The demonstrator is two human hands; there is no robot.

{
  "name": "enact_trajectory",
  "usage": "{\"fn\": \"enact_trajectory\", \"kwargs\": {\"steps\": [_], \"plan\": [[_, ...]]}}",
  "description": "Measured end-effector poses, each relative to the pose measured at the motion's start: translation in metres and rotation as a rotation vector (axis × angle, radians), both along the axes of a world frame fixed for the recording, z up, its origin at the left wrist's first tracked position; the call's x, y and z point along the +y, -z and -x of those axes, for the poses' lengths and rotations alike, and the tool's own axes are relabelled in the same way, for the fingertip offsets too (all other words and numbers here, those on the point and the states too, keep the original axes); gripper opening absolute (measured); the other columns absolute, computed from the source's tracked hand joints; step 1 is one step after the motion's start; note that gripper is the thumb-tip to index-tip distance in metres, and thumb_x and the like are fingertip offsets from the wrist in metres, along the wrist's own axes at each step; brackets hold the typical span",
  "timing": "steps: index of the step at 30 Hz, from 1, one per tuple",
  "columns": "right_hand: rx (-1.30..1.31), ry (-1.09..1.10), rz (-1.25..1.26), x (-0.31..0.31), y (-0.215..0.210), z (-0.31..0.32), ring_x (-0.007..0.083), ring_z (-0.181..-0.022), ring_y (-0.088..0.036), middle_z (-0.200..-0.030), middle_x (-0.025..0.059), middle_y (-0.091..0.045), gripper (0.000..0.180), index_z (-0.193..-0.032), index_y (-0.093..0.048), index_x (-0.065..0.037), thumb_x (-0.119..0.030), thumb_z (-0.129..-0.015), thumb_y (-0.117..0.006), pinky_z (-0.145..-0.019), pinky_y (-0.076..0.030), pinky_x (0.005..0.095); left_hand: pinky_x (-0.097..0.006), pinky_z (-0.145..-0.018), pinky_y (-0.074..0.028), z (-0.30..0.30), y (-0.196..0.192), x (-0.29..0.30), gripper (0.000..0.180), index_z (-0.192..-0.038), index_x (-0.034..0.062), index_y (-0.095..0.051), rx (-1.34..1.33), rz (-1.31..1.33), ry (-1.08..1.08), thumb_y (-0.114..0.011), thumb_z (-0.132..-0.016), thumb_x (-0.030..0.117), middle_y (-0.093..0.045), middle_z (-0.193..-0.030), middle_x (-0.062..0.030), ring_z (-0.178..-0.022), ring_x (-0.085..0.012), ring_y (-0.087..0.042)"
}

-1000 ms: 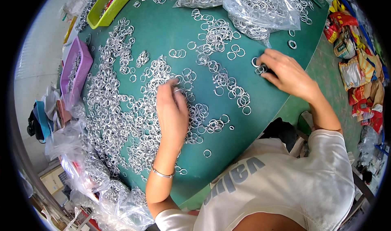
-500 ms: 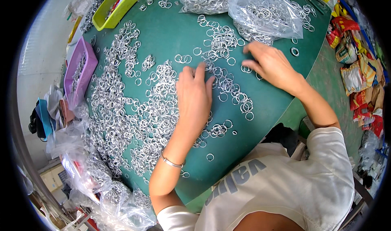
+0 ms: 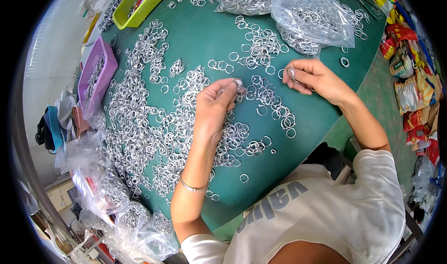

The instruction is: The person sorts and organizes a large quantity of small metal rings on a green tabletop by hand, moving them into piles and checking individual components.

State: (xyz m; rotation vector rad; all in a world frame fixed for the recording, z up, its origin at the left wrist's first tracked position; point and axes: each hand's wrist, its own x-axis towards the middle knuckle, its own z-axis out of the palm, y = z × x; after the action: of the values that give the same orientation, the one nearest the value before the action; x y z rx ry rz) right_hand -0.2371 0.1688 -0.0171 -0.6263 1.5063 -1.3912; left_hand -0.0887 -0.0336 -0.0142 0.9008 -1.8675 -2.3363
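Note:
Silver metal rings lie in heaps over the green tabletop (image 3: 219, 215). My left hand (image 3: 215, 103) is over the right side of the large ring heap (image 3: 135, 138), thumb and fingers pinched on a small metal ring (image 3: 239, 84). To the right, my right hand (image 3: 316, 80) grips another metal ring (image 3: 291, 74) between thumb and fingertips; its other fingers curl underneath. Between the hands, a loose string of rings (image 3: 274, 105) runs toward the table's near edge. Beyond it sits a smaller ring pile (image 3: 263, 45).
Two clear plastic bags of rings, one nearer the right (image 3: 312, 19), stand at the far side. A purple basket (image 3: 108, 70) and a yellow-green basket (image 3: 139, 12) are at the left. More plastic bags (image 3: 139, 231) crowd the left edge. Colourful packets (image 3: 409, 91) lie beyond the right edge.
Both hands have closed, each now with a ring at its fingertips. My left hand has lifted and turned its fingers inward; the right has moved slightly nearer me. The view has shifted a little.

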Motion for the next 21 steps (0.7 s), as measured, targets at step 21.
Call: {"fn": "enact_trajectory", "kwargs": {"steps": [21], "plan": [[0.414, 0.013, 0.054, -0.040, -0.007, -0.039, 0.0090, -0.053, -0.041, -0.060, 0.0045, -0.050, 0.021, -0.083, -0.053, 0.001, -0.019, -0.088, -0.054, -0.047, -0.033, 0.0278, -0.015, -0.060, -0.040, -0.014, -0.017, 0.031, 0.014, -0.092, -0.0008, -0.063, 0.168, 0.262, -0.010, -0.066, -0.080, 0.005, -0.061, -0.083, 0.0006, -0.064, -0.0041, -0.047]]}}
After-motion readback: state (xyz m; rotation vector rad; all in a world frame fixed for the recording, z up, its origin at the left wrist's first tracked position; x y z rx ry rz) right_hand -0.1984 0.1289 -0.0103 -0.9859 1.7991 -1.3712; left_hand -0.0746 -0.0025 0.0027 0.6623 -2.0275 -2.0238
